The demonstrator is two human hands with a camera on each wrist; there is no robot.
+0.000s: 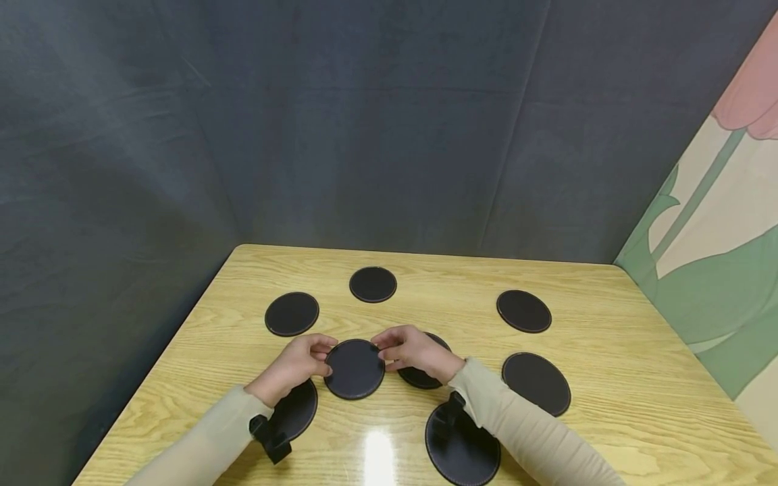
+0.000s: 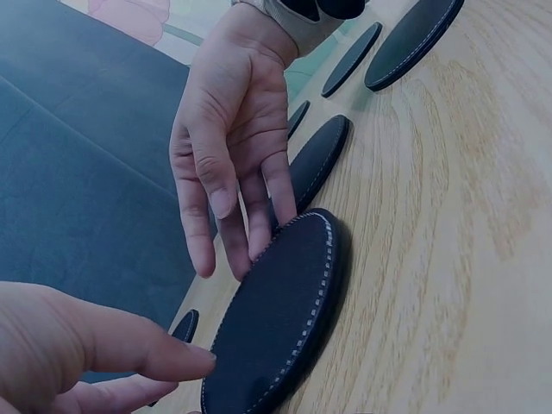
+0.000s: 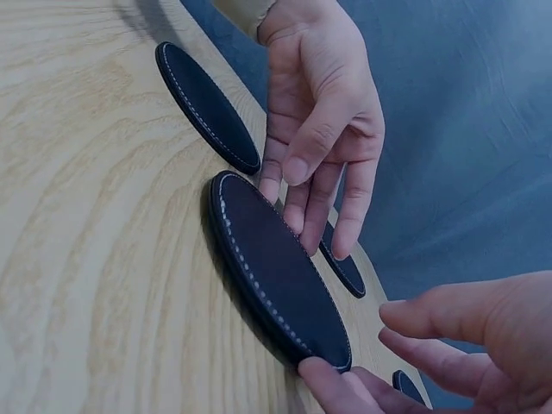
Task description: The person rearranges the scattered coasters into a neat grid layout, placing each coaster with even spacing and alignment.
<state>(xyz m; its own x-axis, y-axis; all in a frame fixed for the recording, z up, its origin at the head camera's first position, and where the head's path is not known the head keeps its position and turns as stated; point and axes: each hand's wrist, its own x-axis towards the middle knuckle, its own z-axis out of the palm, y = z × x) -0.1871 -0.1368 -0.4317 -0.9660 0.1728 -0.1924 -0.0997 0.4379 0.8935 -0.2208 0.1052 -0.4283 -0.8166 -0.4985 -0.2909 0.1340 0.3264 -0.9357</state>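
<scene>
A round black coaster (image 1: 354, 369) with pale stitching along its rim lies on the table between the two hands. At its left edge is my left hand (image 1: 300, 361), thumb and fingers spread around the rim with the fingertips right at it. My right hand (image 1: 419, 351) reaches the opposite edge. In the right wrist view a lower fingertip of the right hand (image 3: 457, 345) meets the rim, while its thumb stands apart. The left hand (image 3: 323, 129) shows there with loosely extended fingers, partly hidden behind the coaster's far edge.
More black coasters lie spread on the wooden table (image 1: 608, 378): one coaster (image 1: 294, 410) under the left wrist, another (image 1: 422, 376) partly covered by the right hand, and one (image 1: 463, 445) near the right forearm. A dark curtain (image 1: 377, 135) hangs behind; flowered fabric (image 1: 717, 283) stands right.
</scene>
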